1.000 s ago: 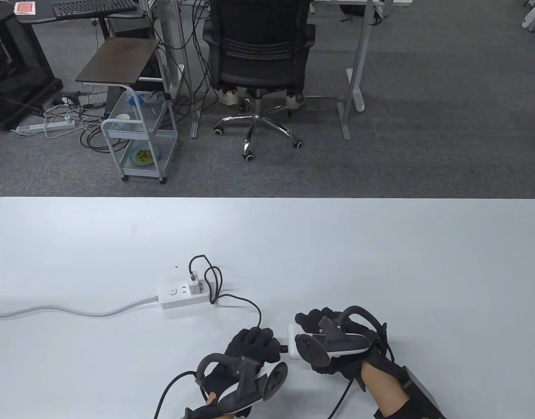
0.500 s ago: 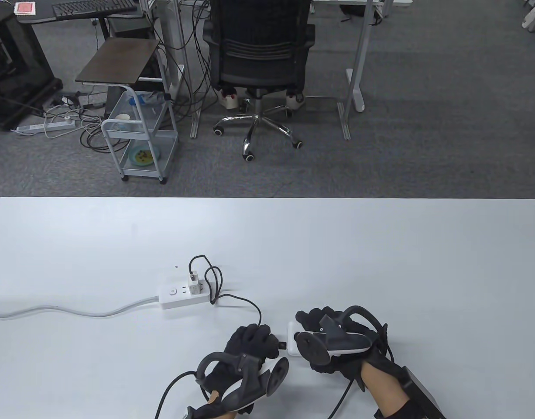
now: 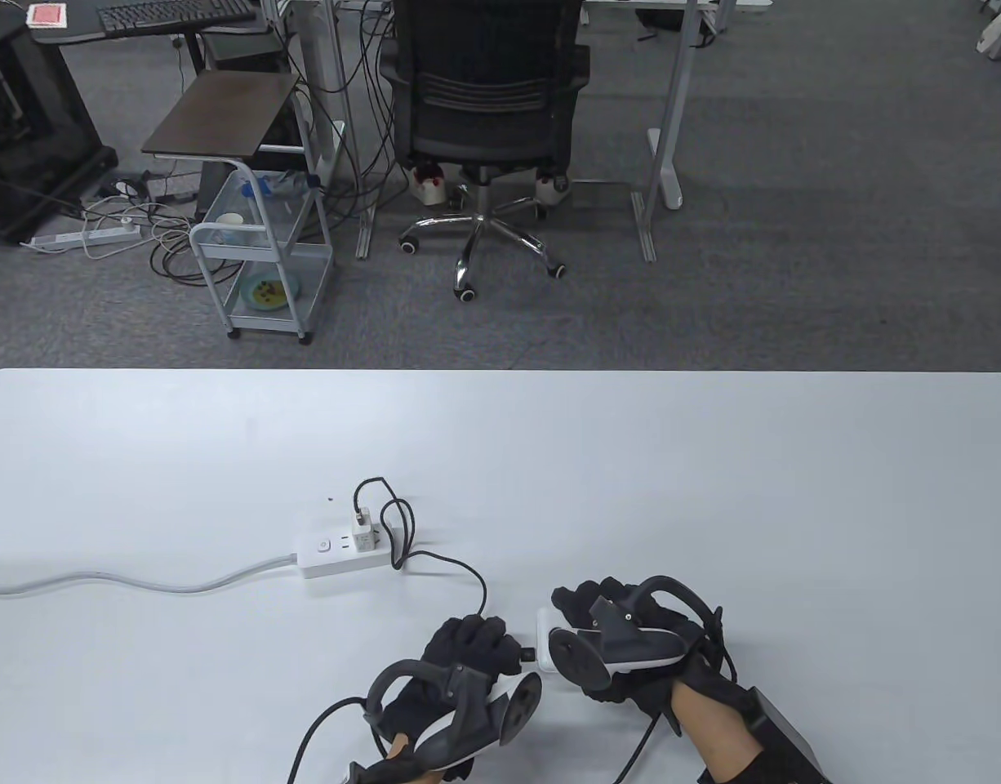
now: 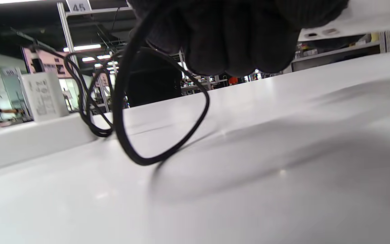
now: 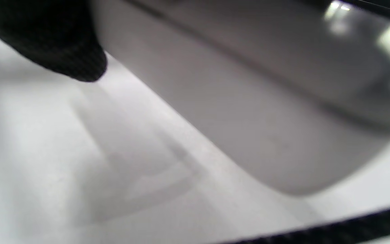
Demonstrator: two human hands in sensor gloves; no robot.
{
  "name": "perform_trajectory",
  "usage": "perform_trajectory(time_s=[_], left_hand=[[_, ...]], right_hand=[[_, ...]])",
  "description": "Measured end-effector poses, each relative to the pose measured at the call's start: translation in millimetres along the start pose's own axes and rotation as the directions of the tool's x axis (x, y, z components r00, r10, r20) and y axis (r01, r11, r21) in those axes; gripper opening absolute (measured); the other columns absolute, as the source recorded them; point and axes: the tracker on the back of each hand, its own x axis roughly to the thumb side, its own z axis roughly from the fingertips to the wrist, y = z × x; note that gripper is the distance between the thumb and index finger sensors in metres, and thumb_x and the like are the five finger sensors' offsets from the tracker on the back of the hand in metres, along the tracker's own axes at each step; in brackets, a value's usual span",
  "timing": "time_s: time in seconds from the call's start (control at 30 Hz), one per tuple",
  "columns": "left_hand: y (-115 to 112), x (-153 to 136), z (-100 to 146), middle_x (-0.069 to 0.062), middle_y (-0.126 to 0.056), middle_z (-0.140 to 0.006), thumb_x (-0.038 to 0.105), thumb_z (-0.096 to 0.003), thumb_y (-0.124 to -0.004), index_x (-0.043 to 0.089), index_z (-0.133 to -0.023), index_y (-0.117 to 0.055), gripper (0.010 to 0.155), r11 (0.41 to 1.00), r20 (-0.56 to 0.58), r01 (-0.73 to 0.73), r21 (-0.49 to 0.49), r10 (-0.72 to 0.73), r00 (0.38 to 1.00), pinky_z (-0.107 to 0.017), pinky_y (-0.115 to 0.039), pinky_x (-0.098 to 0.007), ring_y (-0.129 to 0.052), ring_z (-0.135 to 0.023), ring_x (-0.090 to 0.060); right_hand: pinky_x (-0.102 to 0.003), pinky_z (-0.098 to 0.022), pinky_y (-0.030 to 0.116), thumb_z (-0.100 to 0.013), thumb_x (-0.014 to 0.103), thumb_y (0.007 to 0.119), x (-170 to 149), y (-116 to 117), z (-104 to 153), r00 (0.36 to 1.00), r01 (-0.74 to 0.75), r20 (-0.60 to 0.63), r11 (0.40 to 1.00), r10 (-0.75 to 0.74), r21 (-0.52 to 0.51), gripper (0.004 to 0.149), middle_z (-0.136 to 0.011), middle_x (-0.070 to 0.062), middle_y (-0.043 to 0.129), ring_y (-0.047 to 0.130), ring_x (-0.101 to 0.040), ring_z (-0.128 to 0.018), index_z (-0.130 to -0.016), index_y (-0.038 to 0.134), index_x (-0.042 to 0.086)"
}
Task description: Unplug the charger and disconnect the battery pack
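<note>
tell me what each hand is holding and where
Right hand grips the battery pack around its body; left hand holds the black cable at its plug end.

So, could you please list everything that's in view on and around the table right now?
table: one, white, foreground
power strip: one, white, table's left-centre, grey cord trailing left
charger: one, white, plugged into the strip
cable: one, black, looping from charger to left hand
battery pack: one, white, held by right hand
office chair: one, black, beyond table
cart: one, white, far left floor
left hand: black glove, grips cable end
right hand: black glove, holds pack
</note>
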Motion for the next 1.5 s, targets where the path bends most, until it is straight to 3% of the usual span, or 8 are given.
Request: perform_trajectory(time_s=[0.4, 0.53, 0.73, 0.83, 0.97, 1.17, 1.5], left_hand=[[-2, 0, 0, 0.027, -0.090, -0.099, 0.057, -0.0483, -0.072, 0.046, -0.085, -0.088, 0.042, 0.999, 0.010, 0.046, 0.004, -0.046, 0.999, -0.079, -0.081, -0.025, -0.098, -0.096, -0.003], [-2, 0, -4, 0.026, -0.091, -0.098, 0.057, -0.0481, -0.071, 0.046, -0.084, -0.089, 0.042, 0.999, -0.036, 0.047, -0.014, -0.048, 0.998, -0.078, -0.082, -0.025, -0.100, -0.095, -0.004], [-1, -5, 0, 0.024, -0.093, -0.097, 0.056, -0.0482, -0.073, 0.044, -0.084, -0.090, 0.041, 0.999, -0.008, 0.037, 0.007, -0.037, 0.999, -0.077, -0.083, -0.026, -0.101, -0.093, -0.005], [-6, -16, -3, 0.024, -0.093, -0.097, 0.057, -0.0482, -0.072, 0.045, -0.084, -0.090, 0.041, 0.988, -0.055, 0.155, -0.003, -0.155, 0.986, -0.077, -0.084, -0.026, -0.102, -0.092, -0.004], [-8, -27, -2, 0.024, -0.092, -0.098, 0.056, -0.0486, -0.072, 0.045, -0.084, -0.090, 0.042, 0.996, -0.059, 0.089, -0.015, -0.090, 0.994, -0.077, -0.082, -0.026, -0.101, -0.094, -0.005], [-5, -21, 0, 0.024, -0.091, -0.099, 0.056, -0.0484, -0.072, 0.045, -0.085, -0.089, 0.041, 0.996, -0.054, 0.085, 0.023, -0.083, 0.995, -0.078, -0.082, -0.026, -0.099, -0.095, -0.005], [-8, -19, 0, 0.025, -0.091, -0.099, 0.056, -0.0485, -0.072, 0.046, -0.085, -0.089, 0.041, 0.995, -0.047, 0.099, -0.001, -0.099, 0.994, -0.078, -0.081, -0.026, -0.099, -0.095, -0.005]], right_hand=[[-0.058, -0.066, 0.068, -0.032, 0.067, 0.078, 1, 1, -1, 1.000, -0.009, 0.004, 1.000, 0.009, 0.012, 0.112, -0.113, -0.033, 0.046, 0.062, -0.056, -0.092, -0.110, 0.027, 0.005], [-0.059, -0.066, 0.068, -0.033, 0.068, 0.077, 0, 3, 0, 0.999, 0.034, -0.002, 0.999, -0.034, 0.014, 0.112, -0.112, -0.034, 0.047, 0.063, -0.056, -0.091, -0.110, 0.027, 0.004], [-0.059, -0.065, 0.068, -0.032, 0.067, 0.078, 2, 3, 0, 1.000, -0.019, 0.002, 0.999, 0.019, -0.029, 0.112, -0.112, -0.033, 0.047, 0.063, -0.056, -0.091, -0.110, 0.028, 0.004], [-0.059, -0.066, 0.068, -0.032, 0.067, 0.078, -1, 2, 4, 0.998, -0.065, -0.016, 0.998, 0.064, -0.028, 0.111, -0.112, -0.033, 0.047, 0.063, -0.056, -0.091, -0.110, 0.028, 0.005], [-0.059, -0.066, 0.067, -0.032, 0.066, 0.079, -10, 2, 11, 0.999, 0.021, -0.034, 0.999, -0.023, -0.049, 0.112, -0.112, -0.033, 0.046, 0.062, -0.057, -0.091, -0.110, 0.028, 0.004], [-0.059, -0.066, 0.068, -0.032, 0.066, 0.079, -14, 9, 21, 0.998, -0.005, -0.056, 0.999, 0.003, -0.034, 0.111, -0.112, -0.033, 0.047, 0.062, -0.056, -0.091, -0.110, 0.028, 0.005], [-0.059, -0.066, 0.067, -0.032, 0.065, 0.079, -19, 8, 22, 0.997, -0.014, -0.072, 0.999, 0.012, -0.032, 0.111, -0.112, -0.033, 0.046, 0.062, -0.056, -0.091, -0.110, 0.028, 0.005]])
